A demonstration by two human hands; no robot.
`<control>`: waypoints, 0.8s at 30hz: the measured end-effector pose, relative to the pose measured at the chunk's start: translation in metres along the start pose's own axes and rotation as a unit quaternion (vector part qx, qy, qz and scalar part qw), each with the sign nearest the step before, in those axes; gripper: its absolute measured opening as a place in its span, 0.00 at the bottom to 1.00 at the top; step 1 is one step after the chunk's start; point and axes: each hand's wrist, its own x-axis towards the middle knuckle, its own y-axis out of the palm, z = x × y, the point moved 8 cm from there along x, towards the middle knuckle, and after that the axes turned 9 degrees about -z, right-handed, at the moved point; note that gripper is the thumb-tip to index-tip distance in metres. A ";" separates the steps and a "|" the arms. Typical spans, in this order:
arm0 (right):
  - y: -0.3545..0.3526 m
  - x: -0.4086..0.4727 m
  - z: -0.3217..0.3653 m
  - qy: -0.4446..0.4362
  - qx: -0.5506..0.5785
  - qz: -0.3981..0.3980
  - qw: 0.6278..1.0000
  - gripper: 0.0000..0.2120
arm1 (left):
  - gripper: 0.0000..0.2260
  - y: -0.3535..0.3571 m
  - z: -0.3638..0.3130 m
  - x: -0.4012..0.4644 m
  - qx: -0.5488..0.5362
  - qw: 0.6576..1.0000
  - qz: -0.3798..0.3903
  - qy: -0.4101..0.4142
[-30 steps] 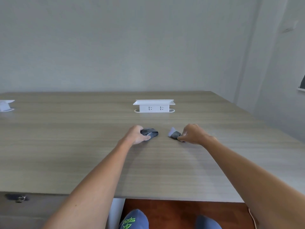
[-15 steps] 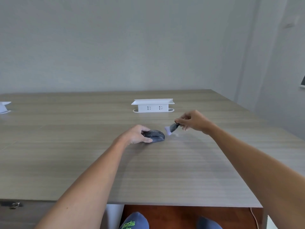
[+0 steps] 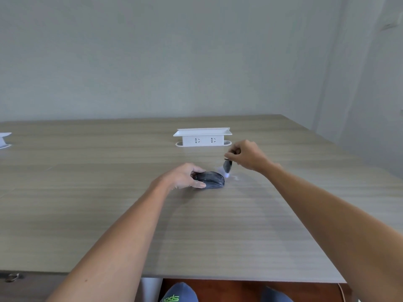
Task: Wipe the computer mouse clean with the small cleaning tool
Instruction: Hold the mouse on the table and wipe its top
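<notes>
A dark grey computer mouse (image 3: pixel 212 180) lies on the wooden table (image 3: pixel 109 214) near its middle. My left hand (image 3: pixel 184 176) grips the mouse's left end, fingers curled over it. My right hand (image 3: pixel 245 154) pinches a small cleaning tool (image 3: pixel 226 167), a dark handle with a pale brush tip pointing down. The blurred tip sits at the mouse's far right end, touching or nearly touching it.
A white socket box (image 3: pixel 202 137) stands on the table behind the hands. Part of another white socket box (image 3: pixel 4 139) shows at the far left edge. The table's near edge runs along the bottom, with blue shoes (image 3: pixel 180 294) on the floor below. A wall rises close on the right.
My right hand lifted the tool off the table, then brought its tip down to the mouse's right end. My left hand kept hold of the mouse, which shifted slightly right.
</notes>
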 end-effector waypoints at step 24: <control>0.008 0.001 0.004 -0.017 -0.015 0.054 0.998 0.08 | 0.16 0.002 -0.003 0.000 0.050 0.999 0.000 0.008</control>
